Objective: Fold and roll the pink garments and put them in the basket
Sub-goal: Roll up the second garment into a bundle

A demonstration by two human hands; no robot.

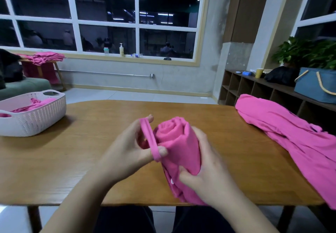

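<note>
Head view looks down at a wooden table [76, 162] where both hands hold a pink roll [179, 142] just above the tabletop, near the front edge; the right hand [205, 174] wraps round the roll's lower part, fingers curled behind it and thumb pressed into the cloth at the front; the left hand [131, 149] has a pink hem band [150, 139] stretched between its thumb and fingers, pulled out to the left of the roll's coiled end; the roll stands tilted, its spiral end facing up and away; a loose tail of cloth hangs below the right hand past the table edge; a white basket [36, 122] sits at the table's left end, well apart from the hands, with pink cloth already inside; a flat pink garment [294, 140] lies spread along the right side of the table, draping over its edge.
</note>
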